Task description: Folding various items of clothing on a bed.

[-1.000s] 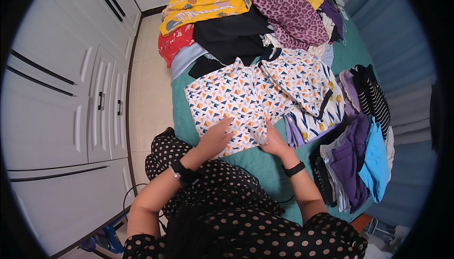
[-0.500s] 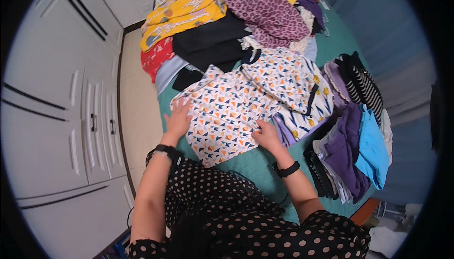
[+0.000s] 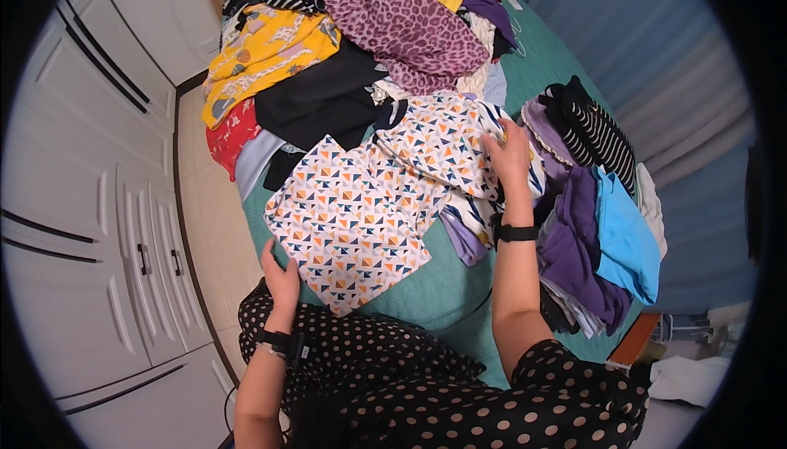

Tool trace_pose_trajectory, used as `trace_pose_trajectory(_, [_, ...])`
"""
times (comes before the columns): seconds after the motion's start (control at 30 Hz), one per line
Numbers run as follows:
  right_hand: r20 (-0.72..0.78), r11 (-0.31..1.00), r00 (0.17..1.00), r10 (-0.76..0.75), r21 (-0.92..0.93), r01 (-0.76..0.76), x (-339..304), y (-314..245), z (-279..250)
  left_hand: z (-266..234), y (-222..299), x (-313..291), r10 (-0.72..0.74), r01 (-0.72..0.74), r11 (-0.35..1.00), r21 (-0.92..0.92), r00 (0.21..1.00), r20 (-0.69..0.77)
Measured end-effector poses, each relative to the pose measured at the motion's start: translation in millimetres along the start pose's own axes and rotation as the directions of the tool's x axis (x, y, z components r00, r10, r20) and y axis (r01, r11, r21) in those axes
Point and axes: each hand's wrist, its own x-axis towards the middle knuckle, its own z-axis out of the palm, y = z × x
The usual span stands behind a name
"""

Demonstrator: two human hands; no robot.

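A white shirt (image 3: 348, 227) printed with small orange, navy and grey triangles lies spread on the green bed cover, its dark collar toward the far side. At its lower left edge is my left hand (image 3: 281, 277), fingers apart and holding nothing. My right hand (image 3: 510, 154) is over the shirt's right part, thumb and fingers apart; whether it touches the cloth is unclear. Partly under the shirt is a white garment with a dark print (image 3: 473, 213), beside a light purple cloth (image 3: 463, 240).
Folded clothes stand at the right: a purple garment (image 3: 570, 236), a bright blue one (image 3: 625, 240) and a black striped one (image 3: 602, 133). Farther back lie a leopard-print cloth (image 3: 402, 18), a yellow garment (image 3: 275, 51) and black cloth (image 3: 320, 100). White cabinets (image 3: 74, 170) line the left.
My right hand has left the shirt's lower edge and moved up to its right part. My left hand has slid off the cloth to its lower left edge. The view has shifted.
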Motion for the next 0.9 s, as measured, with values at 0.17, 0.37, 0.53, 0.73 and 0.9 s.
trace_pose_trajectory(0.17, [0.393, 0.947, 0.865, 0.311, -0.202, -0.249, 3, -19, -20, -10, 3, -3, -0.111, 0.111, 0.993, 0.038, 0.994, -0.009])
trace_pose_trajectory(0.37, [0.192, 0.997, 0.979, 0.069, -0.042, -0.062, -4, 23, 2, -7, 21, -2, 0.106, -0.105, 0.994, 0.038, 0.994, -0.023])
trace_pose_trajectory(0.53, [0.275, 0.987, 0.959, 0.072, -0.159, -0.028, -7, 36, 21, -7, 9, -1, 0.135, -0.132, 0.988, 0.075, 0.990, -0.032])
trace_pose_trajectory(0.73, [0.340, 0.979, 0.927, 0.157, 0.074, -0.192, 13, 37, 23, -11, -3, -11, 0.087, -0.086, 0.994, 0.072, 0.996, -0.018])
trace_pose_trajectory(0.9, [0.390, 0.954, 0.906, 0.164, 0.173, -0.247, 53, 26, 31, -4, -18, -15, -0.140, 0.133, 0.981, -0.143, 0.989, -0.043])
